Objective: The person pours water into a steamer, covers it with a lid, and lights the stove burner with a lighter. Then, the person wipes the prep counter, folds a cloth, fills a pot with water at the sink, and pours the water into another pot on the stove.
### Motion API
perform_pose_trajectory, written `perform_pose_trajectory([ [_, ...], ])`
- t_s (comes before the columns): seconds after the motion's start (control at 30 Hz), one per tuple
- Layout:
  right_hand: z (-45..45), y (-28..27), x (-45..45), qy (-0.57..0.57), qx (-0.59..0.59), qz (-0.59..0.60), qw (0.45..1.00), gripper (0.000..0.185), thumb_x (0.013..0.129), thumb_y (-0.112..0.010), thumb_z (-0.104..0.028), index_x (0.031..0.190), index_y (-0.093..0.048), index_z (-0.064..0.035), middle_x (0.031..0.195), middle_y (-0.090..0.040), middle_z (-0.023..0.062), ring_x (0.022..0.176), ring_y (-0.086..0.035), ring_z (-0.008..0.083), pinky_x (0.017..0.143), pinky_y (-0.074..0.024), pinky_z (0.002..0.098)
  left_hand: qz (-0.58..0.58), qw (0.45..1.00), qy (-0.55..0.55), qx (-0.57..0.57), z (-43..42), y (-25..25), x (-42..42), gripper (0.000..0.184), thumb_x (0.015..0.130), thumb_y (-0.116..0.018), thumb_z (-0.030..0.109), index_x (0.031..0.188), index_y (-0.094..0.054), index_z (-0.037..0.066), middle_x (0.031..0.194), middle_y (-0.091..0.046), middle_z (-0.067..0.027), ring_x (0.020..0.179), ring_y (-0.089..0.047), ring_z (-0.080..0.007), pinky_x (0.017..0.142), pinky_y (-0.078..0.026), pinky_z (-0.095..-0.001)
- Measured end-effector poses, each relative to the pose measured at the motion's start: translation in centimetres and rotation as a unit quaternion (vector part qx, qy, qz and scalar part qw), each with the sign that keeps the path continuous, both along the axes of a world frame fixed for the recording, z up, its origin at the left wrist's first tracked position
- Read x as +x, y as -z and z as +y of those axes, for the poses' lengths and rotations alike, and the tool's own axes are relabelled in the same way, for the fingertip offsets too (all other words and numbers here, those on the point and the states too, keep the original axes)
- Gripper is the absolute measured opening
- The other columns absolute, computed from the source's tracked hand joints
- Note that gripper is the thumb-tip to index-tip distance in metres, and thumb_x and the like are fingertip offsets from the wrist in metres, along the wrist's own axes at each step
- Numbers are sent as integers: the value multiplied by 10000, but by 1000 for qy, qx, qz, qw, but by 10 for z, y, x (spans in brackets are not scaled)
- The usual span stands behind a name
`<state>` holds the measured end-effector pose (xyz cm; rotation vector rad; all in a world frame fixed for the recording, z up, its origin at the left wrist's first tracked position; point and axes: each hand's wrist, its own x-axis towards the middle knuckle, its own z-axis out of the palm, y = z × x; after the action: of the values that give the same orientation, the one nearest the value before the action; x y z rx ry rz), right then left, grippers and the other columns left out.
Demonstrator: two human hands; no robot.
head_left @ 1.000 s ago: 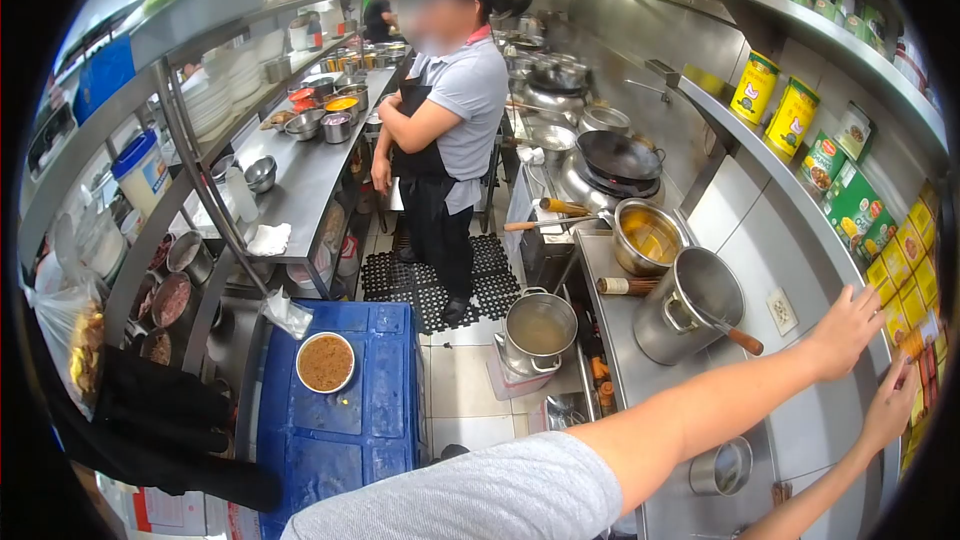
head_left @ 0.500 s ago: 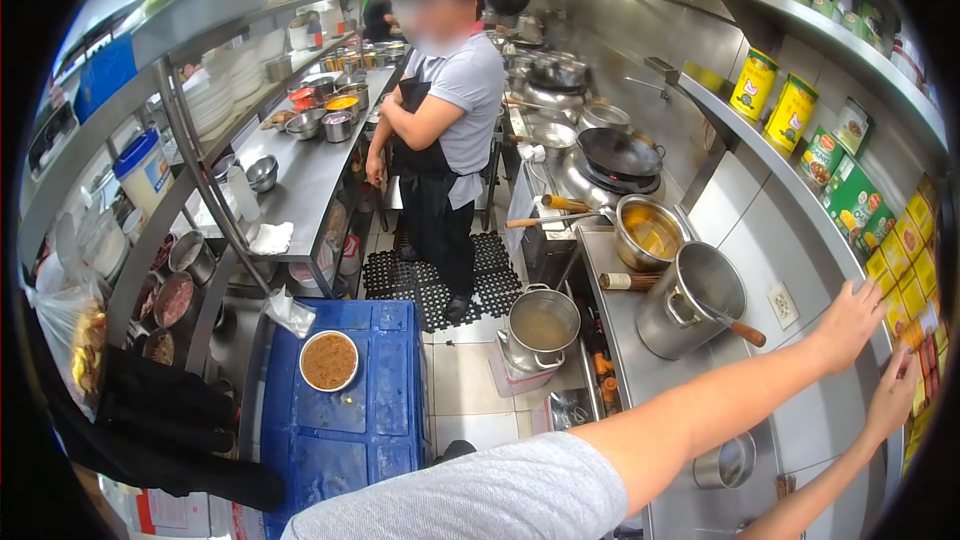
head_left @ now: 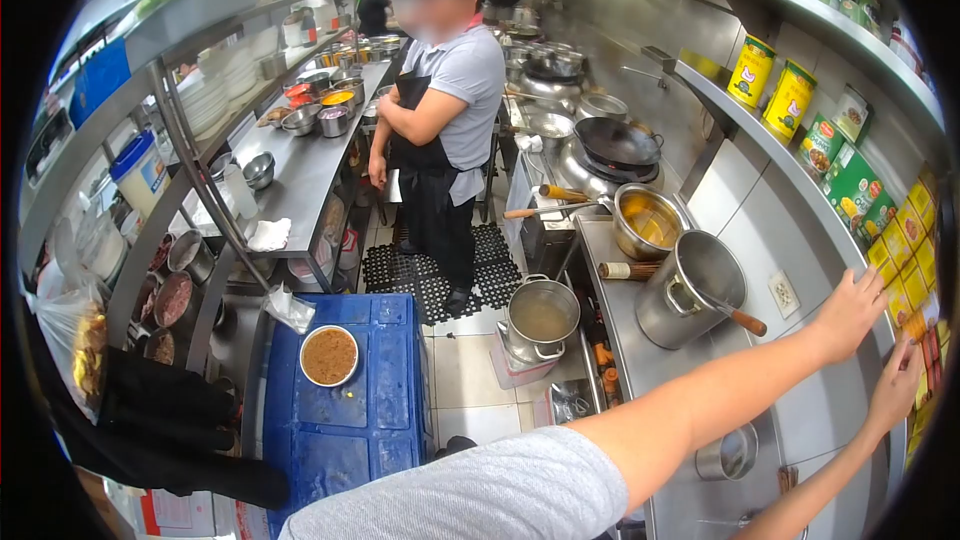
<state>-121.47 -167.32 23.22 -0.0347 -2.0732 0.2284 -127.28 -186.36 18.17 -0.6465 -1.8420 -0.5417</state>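
My left hand (head_left: 850, 318) reaches across to the wall shelf on the right, its fingers stretched toward a stack of small yellow boxes (head_left: 908, 234). Below it, my right hand (head_left: 893, 387) is at the same shelf with fingers bent in beside an orange-yellow packet (head_left: 914, 326). What those fingers grip, if anything, is hidden. Green printed cartons (head_left: 858, 185) and yellow tins (head_left: 789, 100) stand farther along the shelf.
Below my arms, the steel counter carries a tall pot (head_left: 692, 292) with a wooden-handled tool and a pan of yellow liquid (head_left: 647, 219). A bowl of brown food (head_left: 329, 356) sits on a blue chest (head_left: 385, 430). An aproned person (head_left: 440, 100) stands in the aisle.
My left hand has shifted slightly, its fingers at the yellow boxes. My right hand has barely moved. The camera view has shifted a little; the person in the aisle stays put.
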Motion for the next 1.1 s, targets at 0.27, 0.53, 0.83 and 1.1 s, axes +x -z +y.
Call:
perform_pose_trajectory([
  [0.27, -13, -4, 12, -1, 11, -9, 1000, 471, 1073, -489, -492, 1119, -673, -61, 1004, -696, 97, 891, -652, 297, 778, -499, 402, 44, 998, 15, 33, -15, -4, 17, 495, 760, -697, 162, 1209, -617, -31, 1306, -574, -229, 1376, -446, -383, 1003, -381, -477],
  [0.53, -10, 0, 6, -12, 7, 23, 1000, 471, 1068, -504, -488, 1009, -640, -41, 943, -673, 92, 864, -641, 303, 749, -481, 421, 49, 998, 24, 38, -15, -2, 15, 512, 754, -692, 145, 1227, -606, -31, 1322, -564, -234, 1385, -439, -386, 1026, -371, -493],
  [0.83, -14, 3, 7, -4, -7, 42, 999, 478, 1068, -490, -506, 1014, -638, -54, 950, -670, 102, 853, -635, 320, 738, -479, 428, 35, 998, 35, 36, -12, -1, 11, 533, 758, -695, 139, 1255, -597, -24, 1341, -556, -223, 1399, -428, -390, 1066, -347, -517],
  [1.1, -6, 2, 4, -8, 3, 20, 1000, 486, 1069, -483, -514, 1006, -642, -59, 959, -675, 97, 857, -641, 314, 739, -482, 425, 22, 999, 23, 20, -3, 4, -2, 660, 768, -725, 232, 1350, -569, -35, 1395, -522, -221, 1443, -372, -396, 1110, -324, -547],
])
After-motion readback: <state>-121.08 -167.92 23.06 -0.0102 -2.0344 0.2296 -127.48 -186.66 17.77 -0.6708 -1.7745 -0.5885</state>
